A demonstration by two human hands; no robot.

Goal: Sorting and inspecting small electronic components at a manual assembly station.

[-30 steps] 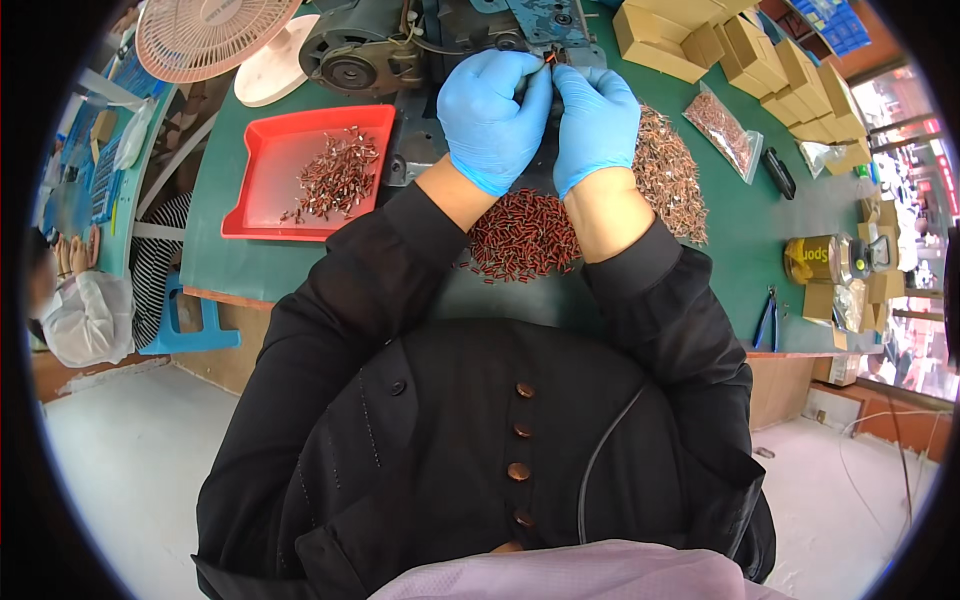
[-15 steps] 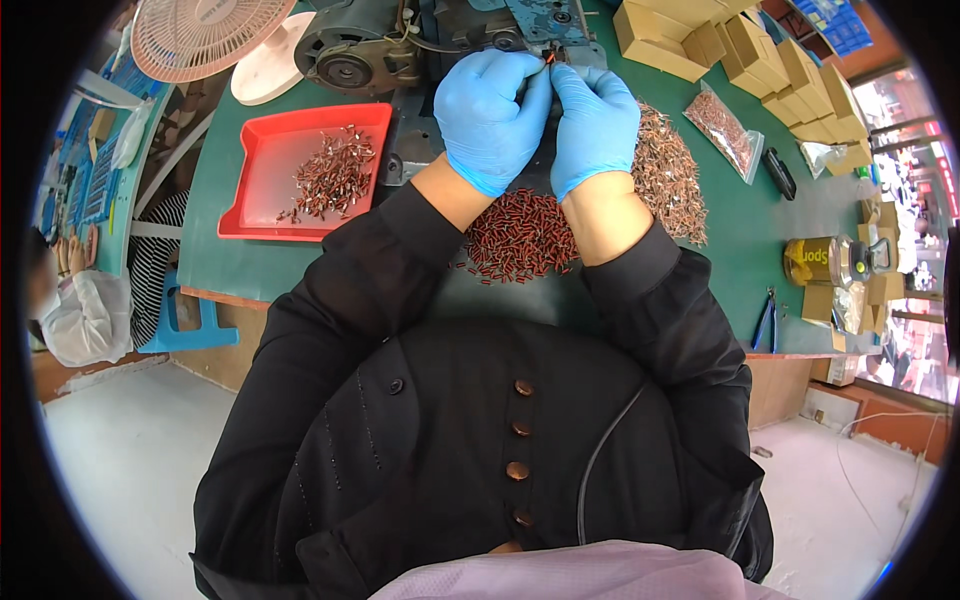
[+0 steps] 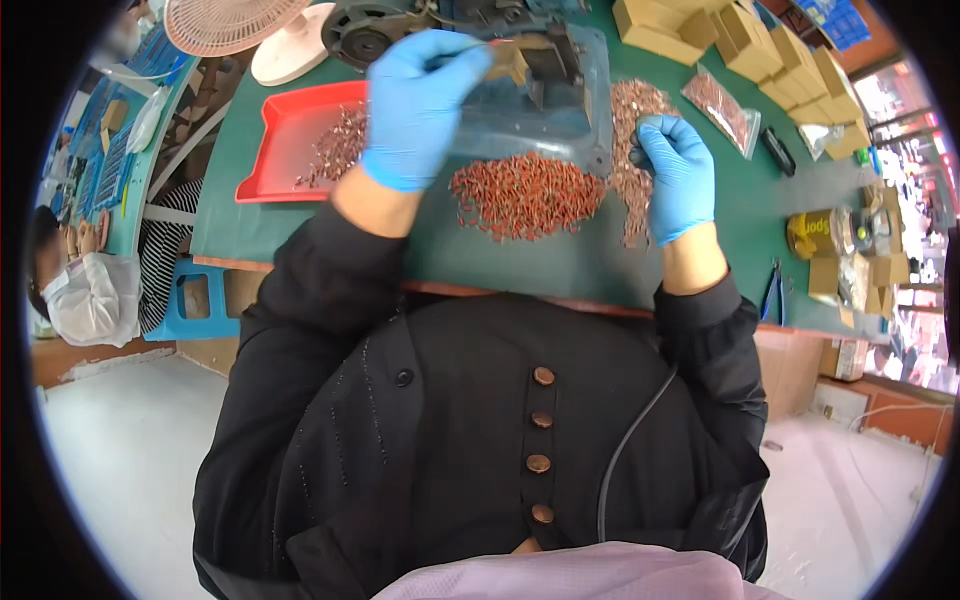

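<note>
My left hand (image 3: 420, 105), in a blue glove, reaches toward the machine (image 3: 540, 60) behind a clear plastic guard (image 3: 560, 120). Its fingertips are pinched on a small thin part at the guard's top edge. My right hand (image 3: 680, 175), also gloved, rests curled on a long heap of small reddish-brown parts (image 3: 635, 110) right of the guard; whether its fingers hold any I cannot tell. A second heap of the same parts (image 3: 525, 195) lies between my hands on the green table (image 3: 560, 260).
A red tray (image 3: 285, 150) with more parts sits at the left, a pink fan (image 3: 230, 20) behind it. Cardboard boxes (image 3: 740, 40), a bag of parts (image 3: 725, 105), a yellow tape roll (image 3: 815, 235) and blue pliers (image 3: 775, 290) lie right. Another person (image 3: 80, 290) sits far left.
My hands were together above the middle heap, holding a small part between them. They have separated: the left went to the machine, the right down to the right-hand heap.
</note>
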